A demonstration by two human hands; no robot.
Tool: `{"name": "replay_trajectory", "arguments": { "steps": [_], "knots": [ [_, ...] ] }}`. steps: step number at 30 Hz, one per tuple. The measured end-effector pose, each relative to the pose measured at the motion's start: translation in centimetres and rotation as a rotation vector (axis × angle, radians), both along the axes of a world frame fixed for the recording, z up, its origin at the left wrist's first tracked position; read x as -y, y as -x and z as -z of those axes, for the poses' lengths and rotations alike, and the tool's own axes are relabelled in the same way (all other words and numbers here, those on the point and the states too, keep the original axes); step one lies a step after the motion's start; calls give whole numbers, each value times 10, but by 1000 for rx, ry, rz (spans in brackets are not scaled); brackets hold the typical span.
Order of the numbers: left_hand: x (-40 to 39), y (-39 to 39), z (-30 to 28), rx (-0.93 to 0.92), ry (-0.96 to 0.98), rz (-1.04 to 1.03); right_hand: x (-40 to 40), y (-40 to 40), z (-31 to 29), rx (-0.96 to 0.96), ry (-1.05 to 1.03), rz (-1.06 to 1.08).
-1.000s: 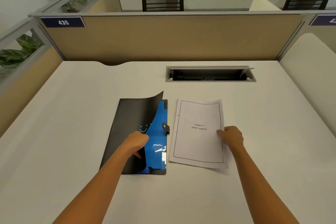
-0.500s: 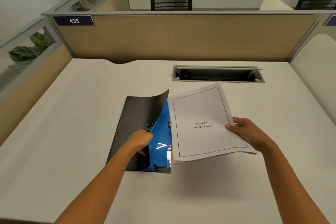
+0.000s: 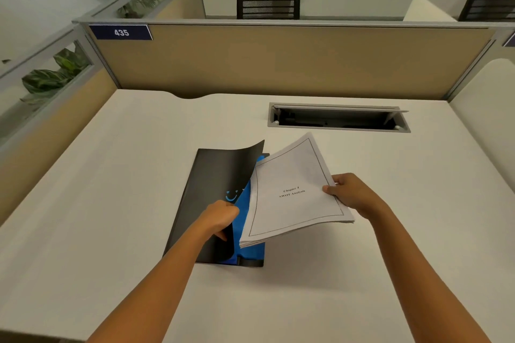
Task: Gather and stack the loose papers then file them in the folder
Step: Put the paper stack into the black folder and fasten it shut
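Black cover of 1 folder (image 3: 214,189) is pinched up by my left hand (image 3: 220,217), blue inside showing. My right hand (image 3: 351,195) grips 1 paper stack (image 3: 292,189) by its right edge, tilted over the folder's open side, above the worktop (image 3: 111,203). Beyond sit 2 chairs.

Soft, even light fills the room and comes from above. The wide white desk top (image 3: 111,203) looks bright, with no glare. A soft grey shadow lies on it under the held stack of white paper sheets (image 3: 292,192). The picture is sharp. Straight lines bend near the edges.
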State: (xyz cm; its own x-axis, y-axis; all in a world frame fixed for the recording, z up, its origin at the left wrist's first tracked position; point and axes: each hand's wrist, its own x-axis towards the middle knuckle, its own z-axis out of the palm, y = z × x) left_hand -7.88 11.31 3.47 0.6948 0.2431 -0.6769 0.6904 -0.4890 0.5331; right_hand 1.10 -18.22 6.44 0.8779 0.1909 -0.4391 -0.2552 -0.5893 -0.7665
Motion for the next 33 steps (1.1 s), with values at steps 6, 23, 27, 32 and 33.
{"name": "replay_trajectory", "arguments": {
  "steps": [6,23,27,32,33],
  "knots": [
    [-1,-5,-13,1,-28,79,-22,-9,10,77,76,-8],
    [29,-1,-12,273,-508,267,-84,17,46,182,34,-13],
    [36,1,-14,275,-540,282,-99,22,48,185,15,-4],
    [40,2,-13,271,-532,296,-118,26,55,171,31,33],
    [40,2,-14,266,-527,299,-121,27,56,171,32,41]
  ]
}}
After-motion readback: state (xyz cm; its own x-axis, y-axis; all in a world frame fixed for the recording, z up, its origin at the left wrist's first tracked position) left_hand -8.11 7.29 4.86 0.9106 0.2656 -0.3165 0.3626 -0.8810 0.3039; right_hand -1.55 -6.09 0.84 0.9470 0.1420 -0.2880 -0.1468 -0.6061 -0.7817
